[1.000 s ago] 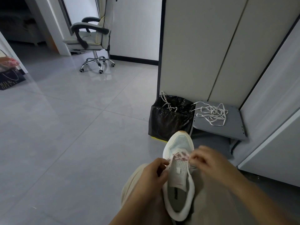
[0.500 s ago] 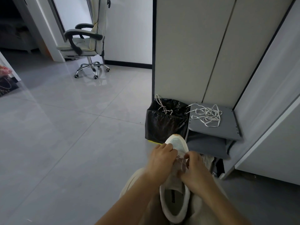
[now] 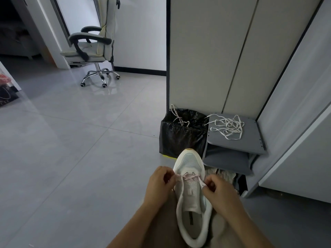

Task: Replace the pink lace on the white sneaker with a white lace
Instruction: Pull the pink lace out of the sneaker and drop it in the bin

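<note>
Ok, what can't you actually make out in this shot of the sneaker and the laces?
Head view only.
Pink lace ends: tucked inside the grip of the left hand and right hand.
Strands in the black bin bag: too thin and dim to tell their colour.
Clutter under the grey shelf: in shadow, partly behind the right hand.
Office chair back: cut off by the top edge.

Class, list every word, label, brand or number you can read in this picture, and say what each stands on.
No text can be read.
The dark strip inside the white sneaker: too blurred to read.
Pale marks on the dark bag at the far left: too blurred to read.
</note>
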The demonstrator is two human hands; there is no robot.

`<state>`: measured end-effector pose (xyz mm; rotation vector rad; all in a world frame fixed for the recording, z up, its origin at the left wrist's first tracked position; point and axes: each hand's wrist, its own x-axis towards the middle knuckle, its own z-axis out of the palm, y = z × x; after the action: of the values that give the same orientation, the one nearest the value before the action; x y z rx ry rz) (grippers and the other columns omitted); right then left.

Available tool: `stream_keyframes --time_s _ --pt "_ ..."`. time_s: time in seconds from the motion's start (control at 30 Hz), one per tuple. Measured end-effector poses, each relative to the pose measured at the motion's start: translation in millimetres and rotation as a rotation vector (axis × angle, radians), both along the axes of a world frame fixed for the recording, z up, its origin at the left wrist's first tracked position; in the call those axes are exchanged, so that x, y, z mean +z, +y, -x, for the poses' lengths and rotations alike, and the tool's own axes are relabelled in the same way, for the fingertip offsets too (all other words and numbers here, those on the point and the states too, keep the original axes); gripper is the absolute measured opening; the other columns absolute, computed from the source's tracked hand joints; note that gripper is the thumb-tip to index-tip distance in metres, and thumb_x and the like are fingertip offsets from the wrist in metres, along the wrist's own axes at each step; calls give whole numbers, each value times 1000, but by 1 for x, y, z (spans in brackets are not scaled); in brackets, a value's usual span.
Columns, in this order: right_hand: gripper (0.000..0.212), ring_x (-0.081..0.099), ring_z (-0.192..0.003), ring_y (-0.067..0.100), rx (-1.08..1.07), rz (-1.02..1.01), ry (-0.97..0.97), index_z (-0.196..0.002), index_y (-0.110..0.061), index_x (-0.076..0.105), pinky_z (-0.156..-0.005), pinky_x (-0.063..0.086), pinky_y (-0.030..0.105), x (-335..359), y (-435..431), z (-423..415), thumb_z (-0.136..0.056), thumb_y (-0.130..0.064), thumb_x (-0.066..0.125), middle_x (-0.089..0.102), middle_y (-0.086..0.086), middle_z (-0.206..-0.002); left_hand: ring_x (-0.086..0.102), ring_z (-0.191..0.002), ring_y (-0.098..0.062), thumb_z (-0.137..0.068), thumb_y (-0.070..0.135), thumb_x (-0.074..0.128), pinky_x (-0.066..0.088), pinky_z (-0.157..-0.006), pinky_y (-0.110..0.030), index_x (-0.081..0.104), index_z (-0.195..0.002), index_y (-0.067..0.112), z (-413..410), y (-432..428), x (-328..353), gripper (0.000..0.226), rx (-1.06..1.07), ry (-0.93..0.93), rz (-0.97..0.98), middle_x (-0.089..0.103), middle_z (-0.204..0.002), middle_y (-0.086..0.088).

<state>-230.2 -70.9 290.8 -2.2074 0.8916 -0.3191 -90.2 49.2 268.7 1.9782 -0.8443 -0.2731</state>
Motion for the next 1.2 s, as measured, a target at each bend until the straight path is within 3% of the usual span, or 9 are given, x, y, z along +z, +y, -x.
stream_keyframes --time_s 0.13,0.27,0.43,0.57,0.7,0.77,0.9,1.03,1.2 --pt "13 51 -56 3 8 -127 -115 -72 -15 57 -57 42 14 -1 -1 7 -80 -8 65 60 0 -66 53 -79 -8 -83 33 58 42 -70 -14 63 -95 20 9 -16 10 18 -153 -304 -50 55 -91 3" --pt "10 58 -66 4 15 -189 -151 -77 -14 60 -61 48 16 -3 0 11 -80 -8 67 64 0 -71 58 -70 -12 -54 30 83 47 -64 -21 64 -79 29 18 -36 23 31 -374 -881 -200 58 -76 8" --pt "10 58 -67 5 -50 -220 -219 -76 -15 59 -60 47 13 -5 1 11 -81 -12 67 64 0 -70 55 -65 -9 -51 22 85 42 -62 -21 65 -68 26 12 -36 34 27 -463 -1103 -158 56 -68 10" --pt "18 56 -63 1 -89 -166 -269 -70 -18 57 -58 44 11 -10 3 12 -81 -7 66 60 -2 -64 42 -71 -12 -77 23 63 31 -67 -23 63 -70 17 -9 -5 29 9 -311 -1064 -97 54 -68 3" --pt "22 57 -65 3 -44 -143 -296 -68 -20 57 -57 42 11 -12 5 11 -78 -4 67 63 -9 -71 42 -66 -6 -82 32 49 37 -63 -23 59 -69 15 -36 40 8 24 34 -516 -61 49 -71 8" --pt "24 57 -67 3 -14 -115 -292 -67 -22 56 -57 41 10 -14 5 10 -78 -4 68 63 -14 -75 52 -67 -12 -81 24 60 45 -61 -28 61 -75 14 -27 42 0 11 82 -437 -114 51 -77 6" --pt "19 57 -67 3 -14 -149 -292 -71 -22 59 -59 45 14 -15 7 6 -79 -9 69 61 -4 -67 48 -80 -12 -72 27 64 37 -74 -22 53 -91 25 13 6 20 22 -79 -688 -77 58 -81 4" --pt "12 60 -68 1 -10 -251 -342 -75 -20 62 -62 47 11 -10 8 7 -80 -12 69 67 -12 -74 57 -63 -9 -41 32 88 49 -63 -21 63 -68 27 29 -27 35 37 -331 -924 -340 57 -65 10" --pt "9 59 -67 0 -67 -249 -322 -76 -19 62 -61 46 12 -11 3 10 -82 -16 68 65 -5 -70 52 -49 -10 -42 22 87 40 -59 -20 59 -54 25 14 -33 44 30 -402 -1124 -398 53 -53 11"
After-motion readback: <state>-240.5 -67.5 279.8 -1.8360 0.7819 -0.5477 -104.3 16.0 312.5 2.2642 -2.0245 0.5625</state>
